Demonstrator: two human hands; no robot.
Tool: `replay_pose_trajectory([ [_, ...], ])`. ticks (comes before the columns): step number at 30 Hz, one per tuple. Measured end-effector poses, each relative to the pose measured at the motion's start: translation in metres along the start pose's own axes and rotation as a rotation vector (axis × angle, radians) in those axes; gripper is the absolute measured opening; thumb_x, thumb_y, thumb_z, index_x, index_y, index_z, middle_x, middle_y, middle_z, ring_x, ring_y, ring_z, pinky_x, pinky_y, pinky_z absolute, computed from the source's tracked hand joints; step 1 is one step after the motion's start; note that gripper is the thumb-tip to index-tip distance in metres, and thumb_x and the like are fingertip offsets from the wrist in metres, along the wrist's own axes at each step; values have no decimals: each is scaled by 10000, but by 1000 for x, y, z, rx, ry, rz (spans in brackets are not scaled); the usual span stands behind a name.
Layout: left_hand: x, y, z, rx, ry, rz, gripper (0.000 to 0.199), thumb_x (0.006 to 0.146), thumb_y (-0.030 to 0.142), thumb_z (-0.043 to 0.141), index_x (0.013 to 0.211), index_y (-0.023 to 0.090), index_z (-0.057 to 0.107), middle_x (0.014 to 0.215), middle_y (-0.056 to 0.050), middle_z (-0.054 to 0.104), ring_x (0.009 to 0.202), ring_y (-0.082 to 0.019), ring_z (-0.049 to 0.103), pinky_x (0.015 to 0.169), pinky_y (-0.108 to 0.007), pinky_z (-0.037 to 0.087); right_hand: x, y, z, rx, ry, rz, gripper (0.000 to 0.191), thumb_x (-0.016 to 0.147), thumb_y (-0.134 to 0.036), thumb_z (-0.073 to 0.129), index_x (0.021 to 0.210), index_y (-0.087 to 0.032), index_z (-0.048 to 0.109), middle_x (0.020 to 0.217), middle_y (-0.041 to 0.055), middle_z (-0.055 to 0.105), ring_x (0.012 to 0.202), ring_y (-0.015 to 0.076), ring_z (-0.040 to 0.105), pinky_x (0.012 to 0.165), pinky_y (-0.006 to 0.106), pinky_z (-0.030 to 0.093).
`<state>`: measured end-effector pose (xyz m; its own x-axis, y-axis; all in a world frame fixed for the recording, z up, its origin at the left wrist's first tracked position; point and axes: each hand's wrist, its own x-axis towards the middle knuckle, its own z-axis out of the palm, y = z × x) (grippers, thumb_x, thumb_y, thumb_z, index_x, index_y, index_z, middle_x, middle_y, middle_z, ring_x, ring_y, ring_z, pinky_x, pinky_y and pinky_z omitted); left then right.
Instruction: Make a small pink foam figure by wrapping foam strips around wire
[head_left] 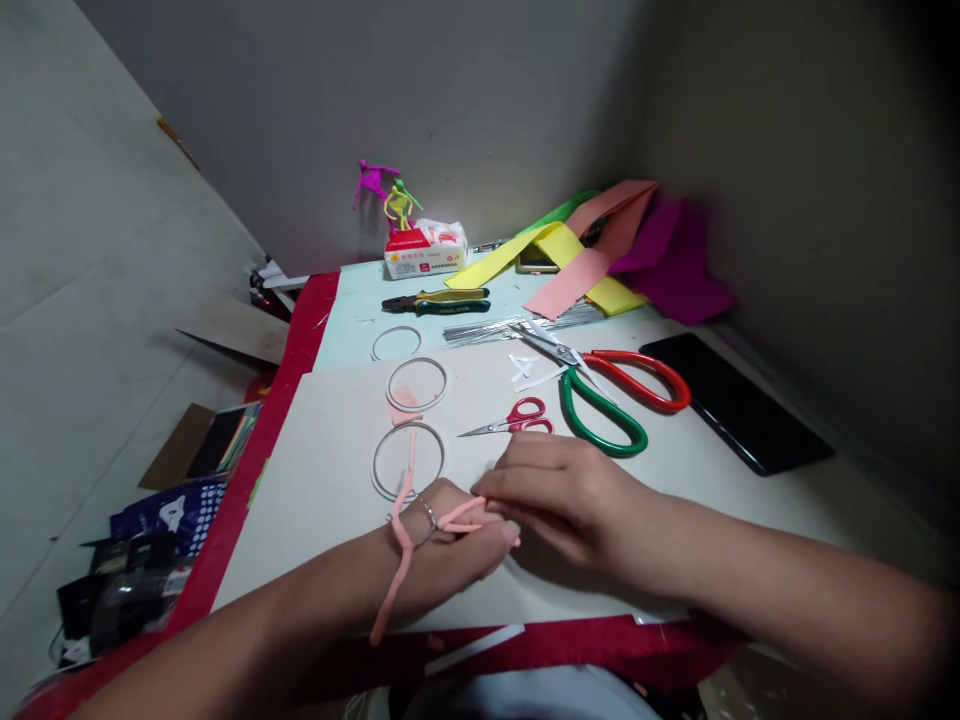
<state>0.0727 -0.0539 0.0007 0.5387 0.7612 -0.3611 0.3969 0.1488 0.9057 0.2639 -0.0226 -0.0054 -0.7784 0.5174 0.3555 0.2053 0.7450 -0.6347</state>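
Note:
My left hand [454, 570] is closed around a pink paper-wrapped wire figure [405, 540], whose long thin limbs stick out over the wrist. Two pink strands of it run between the hands. My right hand [570, 490] pinches the far end of those strands, its fingertips close to the left thumb. Part of the figure is hidden by the fingers. Just beyond the hands lie small red-handled scissors [517, 418]. Tape rolls [409, 462] seen as pale rings rest left of them, with a pink scrap [405, 402] under the middle one.
Large scissors [604, 400] with red and green handles lie beside a black phone-like slab [739, 400]. Behind are pliers [436, 302], thin wires [525, 325], coloured paper strips [577, 260] and a small box [425, 252] with little purple, yellow and green figures [399, 205]. Walls bound the table's back and right.

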Motion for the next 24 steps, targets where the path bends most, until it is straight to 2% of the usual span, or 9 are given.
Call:
replay_pose_trajectory([
  [3, 5, -8, 2, -49, 83, -10, 448, 910, 397, 446, 507, 202, 466, 493, 12, 457, 544, -141, 448, 527, -261, 343, -1, -2, 1, -35, 90, 83, 228, 936, -176, 445, 949, -136, 669, 773, 80, 638, 723, 162, 532, 675, 285, 411],
  [5, 9, -13, 0, -162, 170, -5, 415, 919, 427, 428, 603, 188, 552, 466, 30, 453, 480, -122, 412, 524, -256, 348, 1, -2, -2, 28, 139, 228, 217, 927, -199, 468, 887, -145, 675, 752, 56, 633, 700, 146, 532, 671, 270, 403],
  [8, 12, -16, -4, -211, 310, 31, 370, 911, 409, 470, 650, 169, 577, 445, 48, 447, 434, -96, 353, 489, -240, 309, 4, 1, -5, 291, 88, 505, 224, 912, -265, 510, 806, -145, 668, 722, 26, 618, 677, 131, 527, 643, 249, 392],
  [10, 12, -16, -5, -196, 368, 28, 389, 915, 395, 478, 604, 170, 540, 433, 48, 446, 427, -88, 348, 478, -232, 297, 5, 4, -4, 548, 54, 620, 237, 898, -318, 546, 785, -133, 645, 700, 8, 586, 660, 118, 504, 622, 236, 378],
  [14, 8, -15, -1, -152, 373, 7, 420, 931, 389, 462, 565, 183, 475, 410, 58, 409, 401, -84, 345, 445, -227, 290, 5, 10, 3, 1034, 40, 664, 235, 853, -339, 639, 807, -111, 607, 672, -13, 553, 624, 86, 475, 618, 218, 359],
  [18, 5, -17, 2, -126, 338, 75, 384, 947, 404, 454, 649, 176, 536, 476, 55, 436, 429, -81, 351, 426, -214, 275, 4, 11, 8, 1358, -20, 673, 204, 803, -284, 695, 794, -104, 599, 657, -12, 549, 611, 85, 482, 654, 232, 367],
  [21, 2, -16, 0, -97, 244, 127, 383, 967, 394, 409, 725, 166, 600, 586, 12, 549, 473, -84, 393, 446, -213, 304, 3, 12, 8, 1483, -92, 635, 180, 815, -265, 674, 788, -107, 592, 676, -5, 551, 630, 98, 500, 700, 260, 382],
  [24, 0, -13, -2, -7, 221, 194, 392, 977, 355, 372, 737, 157, 609, 680, -22, 601, 559, -104, 474, 534, -226, 381, 3, 11, 7, 1403, -105, 580, 223, 820, -313, 680, 792, -113, 584, 687, -2, 552, 637, 103, 501, 673, 257, 379],
])
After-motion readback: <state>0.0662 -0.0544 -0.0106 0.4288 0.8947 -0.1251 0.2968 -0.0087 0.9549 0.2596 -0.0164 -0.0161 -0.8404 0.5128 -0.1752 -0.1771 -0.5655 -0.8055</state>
